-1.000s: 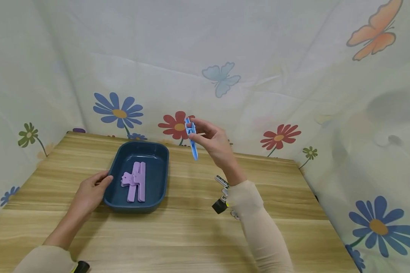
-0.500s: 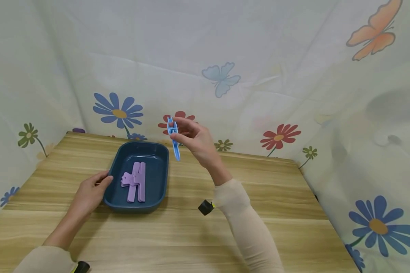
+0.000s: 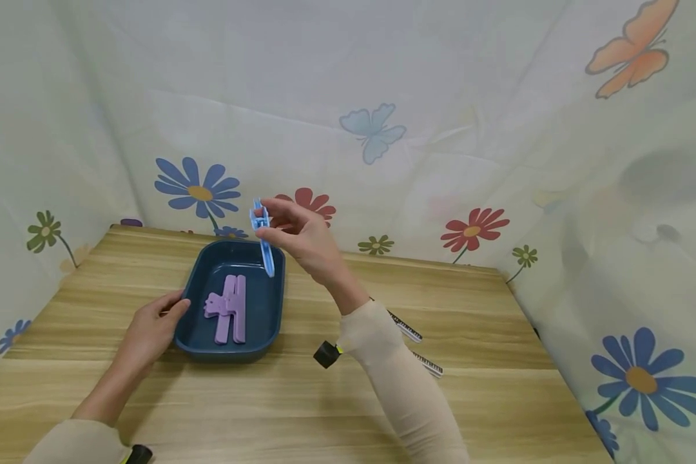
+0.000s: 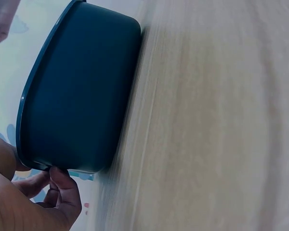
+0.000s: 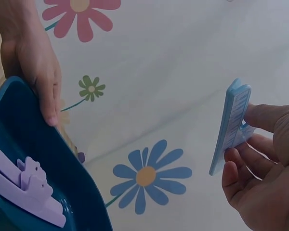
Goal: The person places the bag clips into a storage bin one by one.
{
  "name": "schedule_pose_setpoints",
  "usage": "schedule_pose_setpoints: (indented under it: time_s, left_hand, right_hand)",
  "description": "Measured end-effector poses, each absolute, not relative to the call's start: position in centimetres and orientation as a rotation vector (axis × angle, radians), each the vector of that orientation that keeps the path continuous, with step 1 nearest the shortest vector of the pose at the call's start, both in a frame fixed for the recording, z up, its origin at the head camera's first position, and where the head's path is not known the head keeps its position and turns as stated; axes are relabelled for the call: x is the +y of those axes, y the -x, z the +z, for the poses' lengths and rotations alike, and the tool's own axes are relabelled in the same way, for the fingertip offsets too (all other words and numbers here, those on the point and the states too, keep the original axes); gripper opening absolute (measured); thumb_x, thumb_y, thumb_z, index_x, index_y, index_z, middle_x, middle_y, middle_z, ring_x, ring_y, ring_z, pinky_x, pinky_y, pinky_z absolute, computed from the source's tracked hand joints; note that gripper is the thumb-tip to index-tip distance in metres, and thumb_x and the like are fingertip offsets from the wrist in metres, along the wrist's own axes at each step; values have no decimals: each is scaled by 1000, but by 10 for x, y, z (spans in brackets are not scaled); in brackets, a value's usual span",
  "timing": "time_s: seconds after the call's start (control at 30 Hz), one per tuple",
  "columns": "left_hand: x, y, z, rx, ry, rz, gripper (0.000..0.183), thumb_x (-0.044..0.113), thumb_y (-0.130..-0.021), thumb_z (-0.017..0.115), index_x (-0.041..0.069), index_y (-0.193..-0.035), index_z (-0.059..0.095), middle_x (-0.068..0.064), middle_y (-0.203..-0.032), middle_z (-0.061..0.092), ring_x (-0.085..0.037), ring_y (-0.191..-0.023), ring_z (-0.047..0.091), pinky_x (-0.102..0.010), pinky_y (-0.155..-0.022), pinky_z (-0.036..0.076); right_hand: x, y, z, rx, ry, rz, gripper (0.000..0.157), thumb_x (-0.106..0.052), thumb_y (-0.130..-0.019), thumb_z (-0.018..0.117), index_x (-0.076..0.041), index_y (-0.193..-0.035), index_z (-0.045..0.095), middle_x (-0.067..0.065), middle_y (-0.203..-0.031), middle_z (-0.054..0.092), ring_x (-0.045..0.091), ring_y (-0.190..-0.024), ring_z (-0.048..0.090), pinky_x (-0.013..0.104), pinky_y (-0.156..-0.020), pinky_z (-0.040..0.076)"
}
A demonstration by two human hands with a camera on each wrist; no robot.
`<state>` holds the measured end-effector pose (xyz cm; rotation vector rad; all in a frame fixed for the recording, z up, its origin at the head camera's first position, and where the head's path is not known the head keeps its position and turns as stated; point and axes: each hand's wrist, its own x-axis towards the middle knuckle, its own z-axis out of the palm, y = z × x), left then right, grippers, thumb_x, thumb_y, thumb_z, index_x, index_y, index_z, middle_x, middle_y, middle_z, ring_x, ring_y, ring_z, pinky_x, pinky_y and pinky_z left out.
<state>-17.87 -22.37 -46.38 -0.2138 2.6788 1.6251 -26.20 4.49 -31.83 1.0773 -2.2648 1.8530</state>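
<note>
A dark blue rectangular basin [image 3: 271,316] stands on the table to the left, with two purple bag clips [image 3: 240,316] lying side by side in it. My left hand [image 3: 153,325] grips the basin's left rim, thumb over the edge and fingers against the outer wall, as the left wrist view [image 4: 43,199] of that hand confirms. Above the basin's far right corner, my right hand [image 3: 303,237] pinches a light blue bag clip [image 3: 268,259] between thumb and fingers. In the right wrist view, the blue clip [image 5: 231,125] is held upright, apart from the basin.
Two black-and-white striped pieces [image 3: 406,327] lie on the table [image 3: 267,412], partly hidden behind the right forearm. A small black block [image 3: 327,354] is strapped to the right wrist. A flower-printed curtain [image 3: 301,77] hangs behind the table.
My right hand has carried the blue bag clip leftward, from right of the basin to above its right side. The left hand and the basin stay in place.
</note>
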Motion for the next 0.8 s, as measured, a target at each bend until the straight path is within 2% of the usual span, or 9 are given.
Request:
schedule_pose_setpoints:
  time_s: [0.2, 0.4, 0.8]
  left_hand:
    - [-224, 179, -464, 2679, 215, 1621, 65, 40, -112, 39, -8, -156, 34, -37, -148, 42, -47, -127, 45, -61, -104, 39]
    - [-223, 178, -463, 2678, 203, 1635, 64, 39, -112, 39, -9, -155, 35, -37, -146, 44, -47, -125, 47, -60, -103, 41]
    - [-223, 178, -463, 2692, 194, 1652, 63, 38, -112, 41, -10, -153, 38, -37, -146, 44, -48, -126, 47, -61, -104, 39]
  right_hand:
    - [32, 262, -319, -2260, -1154, 1801, 49, -8, -96, 73, 0, -142, 60, 12, -119, 69, 18, -101, 62, 35, -93, 54]
    - [21, 257, -317, -2291, -1161, 1797, 52, -12, -96, 73, -3, -145, 57, 12, -126, 66, 16, -104, 60, 32, -94, 53]
    - [15, 257, -315, -2295, -1163, 1765, 51, -13, -96, 73, -6, -145, 59, 11, -124, 67, 15, -104, 60, 31, -94, 53]
